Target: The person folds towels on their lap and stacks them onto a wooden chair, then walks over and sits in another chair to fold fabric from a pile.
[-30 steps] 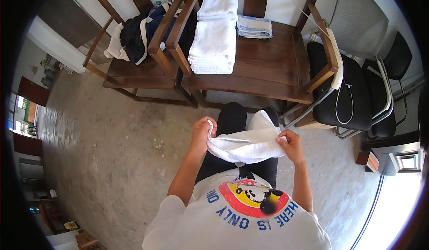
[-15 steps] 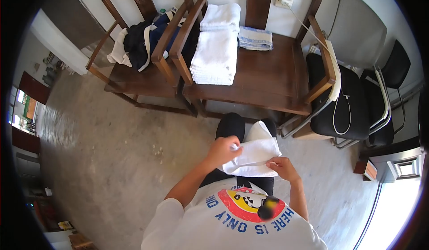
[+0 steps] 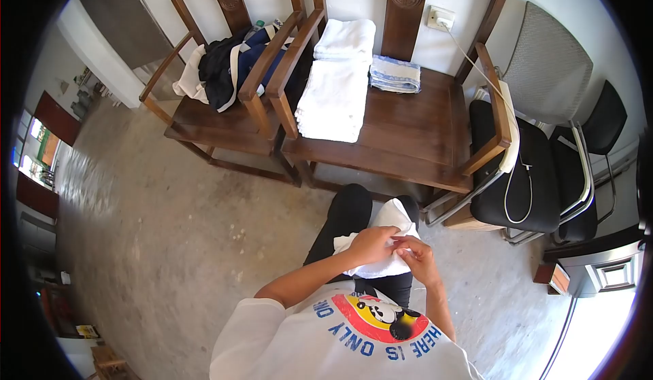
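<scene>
A white towel lies bunched across the thighs of my black trousers. My left hand is over the middle of it, with fingers closed and pointing right. My right hand reaches in from the other side, its thumb and fingers pinched at the cloth. The fingertips of both hands meet over the towel, and the exact bit of cloth between them is partly hidden. In front of my knees, folded white towels are stacked on a wooden armchair seat, beside a folded blue-and-white towel.
At left, a second wooden armchair bears dark and white clothes. Black-seated metal chairs stand at right, with a white cable running from a wall socket. Concrete floor spreads around me.
My hands were apart at the towel's two sides and have come together over its middle. The towel, flatter before, is now more bunched. The camera view has shifted slightly.
</scene>
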`<state>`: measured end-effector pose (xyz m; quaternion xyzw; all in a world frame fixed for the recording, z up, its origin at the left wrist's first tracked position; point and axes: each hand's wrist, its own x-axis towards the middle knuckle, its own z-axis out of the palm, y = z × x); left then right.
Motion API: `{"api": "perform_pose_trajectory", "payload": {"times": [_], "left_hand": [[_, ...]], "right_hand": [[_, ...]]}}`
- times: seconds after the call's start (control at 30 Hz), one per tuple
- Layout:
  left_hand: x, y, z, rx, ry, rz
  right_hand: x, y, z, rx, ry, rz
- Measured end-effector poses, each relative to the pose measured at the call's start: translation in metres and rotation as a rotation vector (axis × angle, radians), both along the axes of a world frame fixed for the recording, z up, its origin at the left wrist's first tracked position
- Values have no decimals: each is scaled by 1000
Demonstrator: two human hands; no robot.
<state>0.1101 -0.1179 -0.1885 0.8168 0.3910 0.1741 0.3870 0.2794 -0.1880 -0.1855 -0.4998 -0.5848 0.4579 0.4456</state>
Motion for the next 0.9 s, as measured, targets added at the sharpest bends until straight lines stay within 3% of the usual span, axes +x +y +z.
{"api": "perform_pose_trajectory", "payload": {"times": [0.13, 0.3, 0.43, 0.63, 0.73, 0.9], "left_hand": [[-11, 14, -14, -142, -184, 18], [-27, 24, 10, -610, -514, 215], [-30, 22, 14, -560, -573, 207], [-24, 13, 14, -338, -508, 107], [-24, 11, 24, -317, -468, 40], [-28, 12, 30, -289, -393, -14]], "right_hand": [[-6, 4, 19, 23, -71, -79], [-7, 6, 41, 19, -307, -166], [-14, 10, 51, 229, -340, -88], [-23, 18, 59, 202, -190, -92], [-32, 22, 48, 10, 44, -277], [-29, 24, 52, -28, -35, -252]]}}
